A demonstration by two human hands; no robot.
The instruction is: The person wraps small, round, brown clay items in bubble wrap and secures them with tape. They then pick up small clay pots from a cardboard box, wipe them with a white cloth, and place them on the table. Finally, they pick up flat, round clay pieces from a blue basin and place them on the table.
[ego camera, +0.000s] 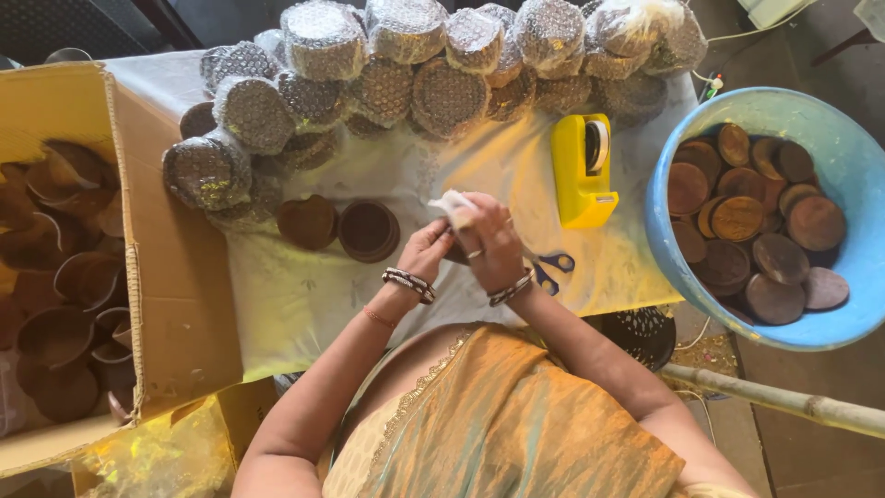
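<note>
A small brown clay piece (457, 251) is held over the white cloth (304, 295), mostly hidden between both hands. Left hand (426, 251) is curled under it; right hand (490, 242) is closed around it, pinching bubble wrap (452, 205) on top. Scissors (551, 271) lie just beside.

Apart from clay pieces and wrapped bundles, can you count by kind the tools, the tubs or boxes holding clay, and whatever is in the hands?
Yellow tape dispenser: 1
Blue-handled scissors: 1
Blue tub: 1
Cardboard box: 1
Bubble wrap piece, in left hand and right hand: 1
Total: 5
</note>
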